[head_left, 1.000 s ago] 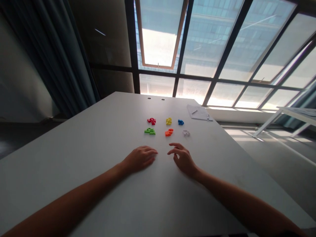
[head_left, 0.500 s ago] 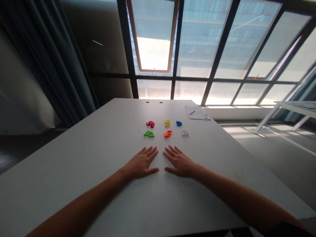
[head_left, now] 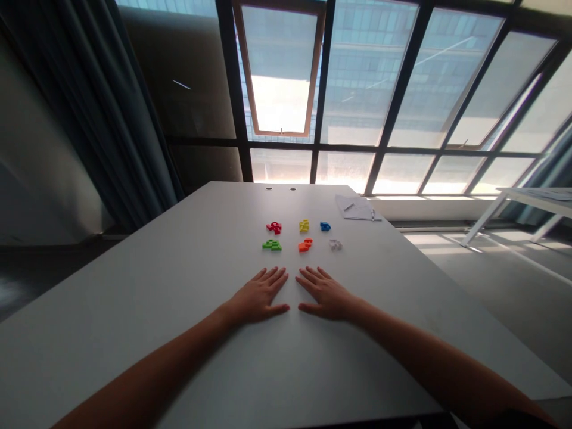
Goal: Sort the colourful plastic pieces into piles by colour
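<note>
My left hand (head_left: pixel 259 296) lies flat on the white table (head_left: pixel 187 256), fingers spread and holding nothing. Opposite it, my right hand (head_left: pixel 328 296) rests palm down the same way, with a narrow gap between the two thumbs. Just beyond my left fingertips is a small heap of green plastic pieces (head_left: pixel 271 245). Orange pieces (head_left: pixel 305 245) and clear pieces (head_left: pixel 335 245) lie past my right hand. Farther back sit red pieces (head_left: pixel 274 227), yellow pieces (head_left: pixel 304 226) and blue pieces (head_left: pixel 325 226). They resemble toy building bricks, though too small to be sure. Neither hand touches them.
Paper sheets (head_left: pixel 356 207) with a pen (head_left: pixel 348 207) on top lie at the table's far right. Two round holes are near the far edge. A dark curtain (head_left: pixel 89 107) hangs at left, windows stand behind, and another white table (head_left: pixel 536 199) is at right.
The whole view has shifted slightly, so the scene sits a little lower in the picture. Both hands and the coloured pieces keep their places on the table.
</note>
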The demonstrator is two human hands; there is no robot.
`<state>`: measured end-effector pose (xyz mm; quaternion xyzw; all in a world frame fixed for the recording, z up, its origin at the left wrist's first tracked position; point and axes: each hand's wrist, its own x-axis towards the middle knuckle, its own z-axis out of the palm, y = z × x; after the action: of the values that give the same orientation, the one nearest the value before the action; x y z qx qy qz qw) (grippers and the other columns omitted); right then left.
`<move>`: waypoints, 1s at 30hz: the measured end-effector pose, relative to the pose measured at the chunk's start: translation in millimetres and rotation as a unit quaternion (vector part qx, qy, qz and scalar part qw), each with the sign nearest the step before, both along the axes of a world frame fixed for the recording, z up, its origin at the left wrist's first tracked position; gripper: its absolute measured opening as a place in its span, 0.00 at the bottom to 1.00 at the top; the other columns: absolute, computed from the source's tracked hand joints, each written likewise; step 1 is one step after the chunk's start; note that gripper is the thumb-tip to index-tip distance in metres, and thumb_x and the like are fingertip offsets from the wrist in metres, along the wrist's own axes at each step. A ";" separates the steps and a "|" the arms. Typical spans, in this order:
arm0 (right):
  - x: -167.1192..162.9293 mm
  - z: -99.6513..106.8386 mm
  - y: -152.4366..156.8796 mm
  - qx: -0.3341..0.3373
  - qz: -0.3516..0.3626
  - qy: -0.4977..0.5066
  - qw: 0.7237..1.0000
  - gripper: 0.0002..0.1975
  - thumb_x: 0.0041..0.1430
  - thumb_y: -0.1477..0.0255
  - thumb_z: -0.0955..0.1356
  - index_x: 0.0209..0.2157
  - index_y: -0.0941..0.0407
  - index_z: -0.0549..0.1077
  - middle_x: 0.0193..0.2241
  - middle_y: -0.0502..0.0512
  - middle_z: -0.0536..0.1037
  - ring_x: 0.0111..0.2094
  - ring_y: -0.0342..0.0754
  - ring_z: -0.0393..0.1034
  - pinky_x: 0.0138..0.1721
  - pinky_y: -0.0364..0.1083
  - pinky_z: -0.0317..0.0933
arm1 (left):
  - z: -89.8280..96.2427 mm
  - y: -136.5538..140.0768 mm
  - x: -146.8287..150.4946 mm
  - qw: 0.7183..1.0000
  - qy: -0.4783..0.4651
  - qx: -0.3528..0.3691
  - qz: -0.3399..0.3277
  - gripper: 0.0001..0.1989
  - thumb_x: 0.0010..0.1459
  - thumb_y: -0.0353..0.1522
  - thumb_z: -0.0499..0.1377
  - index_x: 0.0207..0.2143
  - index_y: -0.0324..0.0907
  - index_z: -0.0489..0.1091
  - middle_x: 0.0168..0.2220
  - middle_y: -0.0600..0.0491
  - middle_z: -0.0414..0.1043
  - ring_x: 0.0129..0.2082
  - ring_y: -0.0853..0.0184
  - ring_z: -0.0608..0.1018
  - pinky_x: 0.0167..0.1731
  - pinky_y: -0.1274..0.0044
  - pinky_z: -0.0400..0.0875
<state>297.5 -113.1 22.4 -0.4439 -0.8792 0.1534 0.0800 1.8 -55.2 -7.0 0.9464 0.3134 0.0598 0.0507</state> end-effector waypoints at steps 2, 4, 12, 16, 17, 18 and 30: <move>-0.1 -0.8 0.1 0.004 -0.001 0.000 1.000 0.46 0.73 0.41 0.65 0.79 0.56 0.59 0.79 0.67 0.51 0.81 0.64 0.44 0.80 0.64 0.37 | -0.5 -0.2 0.0 1.000 -0.003 0.002 0.002 0.48 0.72 0.63 0.51 0.82 0.47 0.50 0.80 0.41 0.49 0.79 0.48 0.58 0.77 0.56 0.51; -0.4 -0.9 -0.2 0.004 -0.004 0.002 1.000 0.46 0.73 0.42 0.65 0.79 0.56 0.60 0.79 0.67 0.52 0.81 0.64 0.44 0.80 0.64 0.38 | -0.4 -0.5 0.2 1.000 -0.005 0.002 0.004 0.48 0.72 0.63 0.51 0.81 0.47 0.51 0.80 0.42 0.49 0.79 0.48 0.58 0.77 0.57 0.51; -2.6 2.4 -1.0 -0.008 -0.015 -0.001 1.000 0.45 0.73 0.42 0.65 0.79 0.56 0.59 0.79 0.66 0.51 0.81 0.65 0.44 0.80 0.65 0.39 | 2.4 -1.9 0.7 1.000 0.001 -0.010 0.008 0.48 0.72 0.64 0.49 0.81 0.46 0.50 0.80 0.42 0.48 0.80 0.48 0.56 0.78 0.56 0.50; -2.3 1.4 -0.7 0.000 -0.013 0.004 1.000 0.45 0.73 0.42 0.66 0.78 0.56 0.60 0.79 0.66 0.52 0.81 0.65 0.45 0.80 0.65 0.39 | 2.8 -2.0 0.4 1.000 -0.003 -0.013 0.009 0.48 0.72 0.64 0.50 0.81 0.46 0.51 0.80 0.42 0.48 0.79 0.47 0.57 0.77 0.55 0.51; -2.0 0.5 -0.4 0.002 -0.011 0.007 1.000 0.45 0.73 0.42 0.66 0.78 0.56 0.61 0.79 0.66 0.53 0.80 0.65 0.45 0.80 0.65 0.39 | 2.3 -1.7 0.1 1.000 -0.005 -0.013 0.010 0.48 0.71 0.63 0.51 0.81 0.46 0.51 0.80 0.42 0.48 0.79 0.47 0.57 0.77 0.55 0.51; -1.7 -0.6 -0.1 0.005 -0.009 0.010 1.000 0.45 0.73 0.42 0.66 0.78 0.55 0.61 0.79 0.66 0.53 0.80 0.64 0.45 0.80 0.65 0.40 | 1.6 -1.3 -0.2 1.000 -0.007 -0.012 0.010 0.48 0.71 0.63 0.51 0.81 0.46 0.52 0.80 0.42 0.49 0.79 0.47 0.58 0.77 0.55 0.52; -2.4 0.9 -0.3 0.004 -0.014 0.008 1.000 0.44 0.73 0.43 0.67 0.78 0.55 0.62 0.79 0.66 0.54 0.80 0.64 0.46 0.80 0.65 0.39 | 0.2 1.3 0.7 1.000 -0.010 -0.013 0.014 0.47 0.71 0.63 0.52 0.81 0.47 0.53 0.79 0.42 0.51 0.78 0.47 0.60 0.77 0.55 0.54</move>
<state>295.1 -113.4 23.3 -0.4549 -0.8727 0.1523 0.0909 2.5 -53.9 -6.8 0.9405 0.3271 0.0655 0.0652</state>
